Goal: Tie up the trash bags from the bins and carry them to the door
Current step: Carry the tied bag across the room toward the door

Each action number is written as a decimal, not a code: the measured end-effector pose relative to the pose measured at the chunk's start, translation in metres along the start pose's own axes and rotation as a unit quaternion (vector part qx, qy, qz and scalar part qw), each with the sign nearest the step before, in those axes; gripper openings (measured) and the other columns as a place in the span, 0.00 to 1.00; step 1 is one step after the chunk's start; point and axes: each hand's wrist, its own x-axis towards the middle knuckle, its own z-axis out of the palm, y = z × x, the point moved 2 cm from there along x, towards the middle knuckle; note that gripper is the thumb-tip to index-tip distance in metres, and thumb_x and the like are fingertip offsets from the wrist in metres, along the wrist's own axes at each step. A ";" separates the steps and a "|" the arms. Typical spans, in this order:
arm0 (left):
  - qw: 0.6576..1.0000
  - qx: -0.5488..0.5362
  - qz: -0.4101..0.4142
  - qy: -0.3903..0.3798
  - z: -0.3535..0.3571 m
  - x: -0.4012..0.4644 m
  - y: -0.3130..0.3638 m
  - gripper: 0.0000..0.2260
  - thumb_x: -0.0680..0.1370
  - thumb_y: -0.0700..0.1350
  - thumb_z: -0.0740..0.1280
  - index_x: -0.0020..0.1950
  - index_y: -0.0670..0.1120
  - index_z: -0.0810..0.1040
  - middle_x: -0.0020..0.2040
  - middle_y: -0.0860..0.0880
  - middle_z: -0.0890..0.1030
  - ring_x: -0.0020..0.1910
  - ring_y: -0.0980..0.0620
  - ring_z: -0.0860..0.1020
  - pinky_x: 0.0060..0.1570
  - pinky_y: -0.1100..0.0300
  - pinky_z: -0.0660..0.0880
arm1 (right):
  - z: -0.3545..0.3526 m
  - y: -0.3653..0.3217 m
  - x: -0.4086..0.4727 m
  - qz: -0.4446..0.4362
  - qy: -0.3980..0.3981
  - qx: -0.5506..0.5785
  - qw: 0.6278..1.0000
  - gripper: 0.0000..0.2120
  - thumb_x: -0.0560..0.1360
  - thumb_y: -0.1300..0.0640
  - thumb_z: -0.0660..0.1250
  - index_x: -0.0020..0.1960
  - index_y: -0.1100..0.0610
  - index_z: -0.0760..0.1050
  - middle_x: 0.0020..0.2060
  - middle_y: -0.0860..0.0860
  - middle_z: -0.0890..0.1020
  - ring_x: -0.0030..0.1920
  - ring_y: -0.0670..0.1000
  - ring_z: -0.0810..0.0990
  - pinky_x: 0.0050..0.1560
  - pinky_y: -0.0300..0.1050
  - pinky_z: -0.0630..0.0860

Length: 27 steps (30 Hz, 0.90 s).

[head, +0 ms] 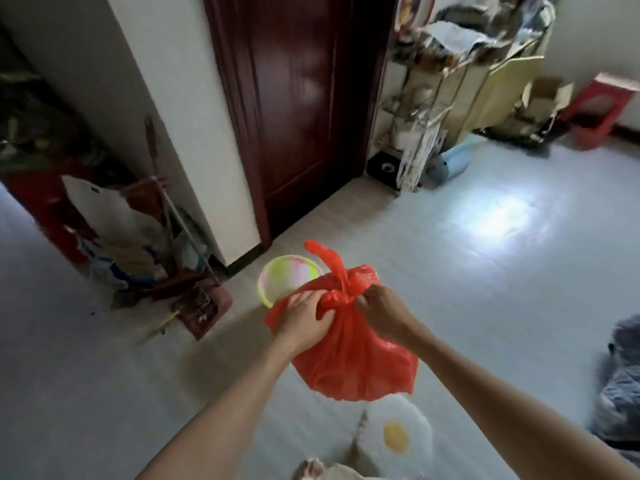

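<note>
Out in the middle of the pale floor (485, 271), a person is holding a red trash bag (353, 355) up in the air with both bare hands. The left hand (306, 318) is gripping a gathered fold of plastic at the bag's neck, its fingers curled tight around the red film. The right hand (381, 311) is pinching the neck from the other side, fingers bent in and closed on the plastic just beside the left hand's hold. Between the two hands the neck is bunching into a twist, and one long handle strip (329, 261) is sticking up and curling over to the left above it. The bag's full belly is hanging below the hands, well clear of the floor.

Just behind the bag, partly hidden by it, a small bin with a yellow-green rim (287, 277) is standing on the floor with no liner showing in the part that is visible. Beyond the bin a dark red wooden door (304, 98) is standing shut in its frame. To the left of the door, past a white wall corner, a blurred clutter of bags and long-handled tools (162, 202) is leaning. To the right a loaded shelf rack (433, 116) is standing against the wall, and a red stool (599, 105) is sitting further along.
</note>
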 end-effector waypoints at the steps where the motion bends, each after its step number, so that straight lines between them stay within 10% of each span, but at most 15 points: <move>1: 1.000 -0.004 0.020 -0.009 -0.004 0.031 0.021 0.20 0.77 0.48 0.63 0.68 0.46 0.68 0.68 0.46 0.71 0.68 0.48 0.66 0.67 0.61 0.56 | -0.025 0.010 0.018 0.020 0.028 0.015 0.999 0.22 0.72 0.63 0.59 0.24 0.53 0.55 0.21 0.49 0.62 0.22 0.44 0.67 0.25 0.35 0.62; 17: 0.955 0.014 0.257 -0.146 0.016 0.474 0.314 0.18 0.77 0.45 0.63 0.67 0.44 0.70 0.65 0.45 0.73 0.64 0.48 0.72 0.65 0.57 0.67 | -0.327 0.251 0.260 0.337 0.257 0.046 0.904 0.19 0.73 0.49 0.58 0.28 0.58 0.68 0.26 0.53 0.72 0.33 0.55 0.74 0.34 0.43 0.64; 24: 0.903 0.043 0.374 -0.206 0.089 0.608 0.513 0.17 0.78 0.46 0.62 0.65 0.46 0.71 0.64 0.45 0.74 0.61 0.49 0.74 0.63 0.55 0.70 | -0.496 0.363 0.317 0.391 0.365 0.088 0.840 0.18 0.77 0.52 0.58 0.52 0.67 0.76 0.59 0.67 0.75 0.55 0.61 0.77 0.52 0.47 0.71; 27: 0.875 0.059 0.426 -0.224 0.140 0.652 0.604 0.17 0.78 0.47 0.62 0.66 0.46 0.71 0.64 0.45 0.74 0.61 0.49 0.74 0.63 0.56 0.70 | -0.574 0.423 0.334 0.414 0.385 0.060 0.822 0.20 0.77 0.53 0.58 0.28 0.58 0.70 0.40 0.64 0.78 0.58 0.63 0.75 0.62 0.52 0.67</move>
